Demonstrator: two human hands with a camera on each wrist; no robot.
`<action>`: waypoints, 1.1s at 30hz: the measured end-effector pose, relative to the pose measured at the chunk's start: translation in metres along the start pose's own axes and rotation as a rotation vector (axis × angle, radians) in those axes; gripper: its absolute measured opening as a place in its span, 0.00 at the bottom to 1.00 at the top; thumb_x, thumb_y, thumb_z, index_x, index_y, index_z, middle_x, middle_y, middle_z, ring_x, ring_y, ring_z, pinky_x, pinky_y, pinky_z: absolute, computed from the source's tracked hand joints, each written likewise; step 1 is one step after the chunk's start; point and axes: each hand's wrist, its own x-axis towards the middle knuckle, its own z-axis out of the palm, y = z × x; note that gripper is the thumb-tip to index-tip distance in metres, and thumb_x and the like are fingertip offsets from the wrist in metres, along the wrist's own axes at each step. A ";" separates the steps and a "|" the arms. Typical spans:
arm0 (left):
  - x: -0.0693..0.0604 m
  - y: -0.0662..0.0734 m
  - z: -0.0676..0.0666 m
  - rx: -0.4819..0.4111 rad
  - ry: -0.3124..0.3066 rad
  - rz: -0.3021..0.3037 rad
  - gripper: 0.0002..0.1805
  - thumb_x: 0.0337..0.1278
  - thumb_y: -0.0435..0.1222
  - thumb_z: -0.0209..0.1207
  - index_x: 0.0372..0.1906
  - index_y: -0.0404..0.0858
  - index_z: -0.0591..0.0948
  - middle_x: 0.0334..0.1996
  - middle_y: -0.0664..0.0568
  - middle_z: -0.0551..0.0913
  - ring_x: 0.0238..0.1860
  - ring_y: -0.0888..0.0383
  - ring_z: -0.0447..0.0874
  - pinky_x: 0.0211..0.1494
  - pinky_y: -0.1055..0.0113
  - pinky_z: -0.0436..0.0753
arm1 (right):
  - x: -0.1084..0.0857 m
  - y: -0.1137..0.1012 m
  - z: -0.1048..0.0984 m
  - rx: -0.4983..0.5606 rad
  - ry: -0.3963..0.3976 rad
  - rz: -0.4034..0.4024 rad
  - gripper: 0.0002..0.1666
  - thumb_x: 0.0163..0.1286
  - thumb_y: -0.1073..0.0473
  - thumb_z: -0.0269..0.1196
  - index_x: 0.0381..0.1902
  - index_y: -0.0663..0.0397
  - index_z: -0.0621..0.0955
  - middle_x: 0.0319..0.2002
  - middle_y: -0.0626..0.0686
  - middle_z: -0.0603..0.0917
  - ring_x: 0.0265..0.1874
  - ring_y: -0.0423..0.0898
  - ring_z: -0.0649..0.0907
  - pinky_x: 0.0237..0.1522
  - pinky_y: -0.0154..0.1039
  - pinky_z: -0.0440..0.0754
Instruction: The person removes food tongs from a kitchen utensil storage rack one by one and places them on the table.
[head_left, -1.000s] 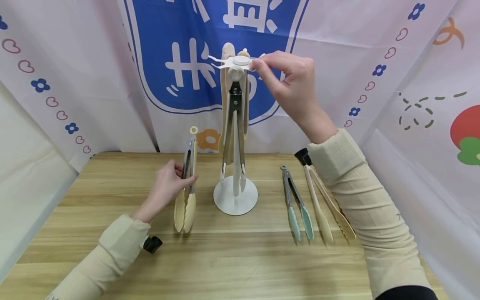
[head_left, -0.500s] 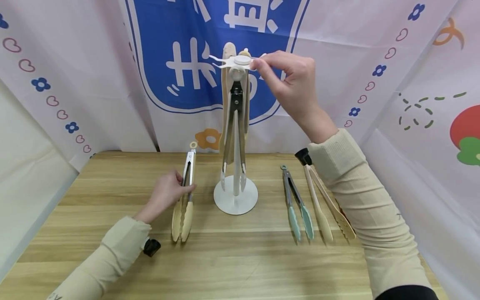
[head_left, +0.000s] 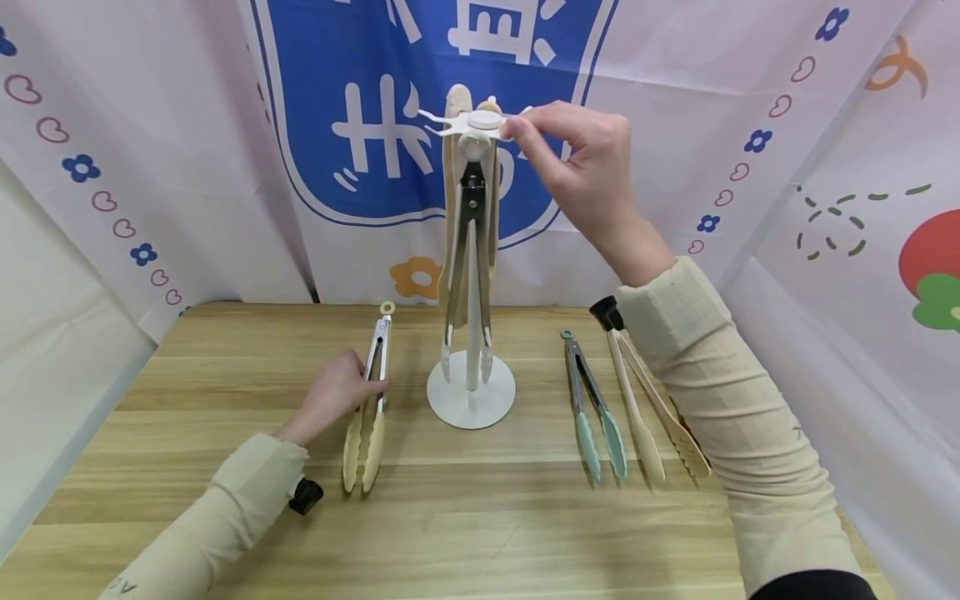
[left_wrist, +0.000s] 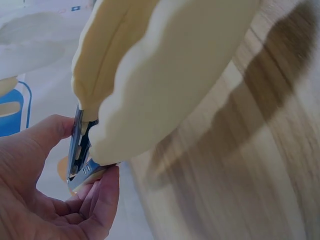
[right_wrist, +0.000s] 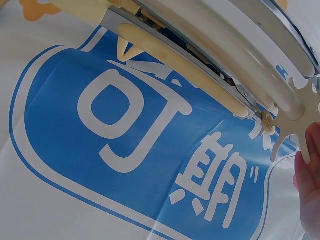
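My left hand [head_left: 333, 392] grips a pair of steel tongs [head_left: 373, 450] with cream scalloped heads, left of the stand. In the left wrist view the thumb is on one arm and curled fingers on the other; the tong heads [left_wrist: 165, 75] spread apart above their shadow. My right hand [head_left: 581, 158] pinches a prong of the white hook top [head_left: 483, 121] of an upright stand with a round base [head_left: 471, 412]. Tongs with a black joint [head_left: 472, 200] hang on its near side. More cream-handled tongs [right_wrist: 185, 70] hang there, partly hidden in the head view.
On the wooden table [head_left: 480, 517], right of the stand, lie tongs with mint heads [head_left: 597, 425]. Beside them are beige tongs [head_left: 645, 433], partly covered by my right sleeve [head_left: 720, 392]. A printed white cloth [head_left: 660, 50] hangs behind the table.
My left hand has lowered the cream tongs and brought them slightly toward me, so their ring end now sits lower. The right hand has stayed on the stand's top.
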 end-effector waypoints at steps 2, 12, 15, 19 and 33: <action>0.001 -0.001 0.002 0.006 -0.002 -0.003 0.19 0.43 0.41 0.65 0.29 0.31 0.71 0.19 0.48 0.74 0.16 0.58 0.71 0.16 0.69 0.72 | 0.000 0.000 0.000 0.001 -0.001 -0.001 0.11 0.64 0.65 0.57 0.29 0.67 0.84 0.29 0.58 0.85 0.30 0.47 0.84 0.34 0.27 0.77; 0.006 -0.005 0.012 0.035 -0.036 -0.022 0.22 0.44 0.43 0.65 0.31 0.31 0.68 0.20 0.47 0.72 0.19 0.57 0.70 0.17 0.69 0.72 | 0.000 0.000 0.000 -0.006 0.001 -0.010 0.11 0.64 0.65 0.57 0.29 0.67 0.84 0.29 0.58 0.85 0.31 0.47 0.84 0.35 0.30 0.78; 0.007 -0.004 0.014 0.034 -0.047 -0.039 0.22 0.44 0.42 0.65 0.31 0.31 0.68 0.20 0.47 0.72 0.18 0.57 0.69 0.17 0.69 0.71 | 0.000 0.000 0.000 -0.010 -0.003 -0.006 0.12 0.65 0.65 0.57 0.29 0.67 0.84 0.30 0.58 0.85 0.31 0.47 0.84 0.36 0.30 0.78; 0.008 -0.004 0.015 0.038 -0.057 -0.052 0.20 0.44 0.42 0.64 0.30 0.32 0.69 0.18 0.48 0.72 0.16 0.59 0.68 0.15 0.71 0.69 | -0.001 0.000 0.000 -0.022 -0.008 0.002 0.12 0.65 0.64 0.56 0.30 0.67 0.84 0.30 0.59 0.85 0.32 0.47 0.84 0.37 0.30 0.78; 0.016 -0.008 0.021 0.064 -0.099 -0.053 0.18 0.45 0.44 0.64 0.22 0.36 0.70 0.09 0.56 0.66 0.10 0.64 0.60 0.12 0.74 0.61 | -0.001 0.001 0.000 0.001 -0.007 0.003 0.12 0.65 0.64 0.57 0.30 0.67 0.84 0.30 0.58 0.85 0.31 0.46 0.84 0.34 0.28 0.77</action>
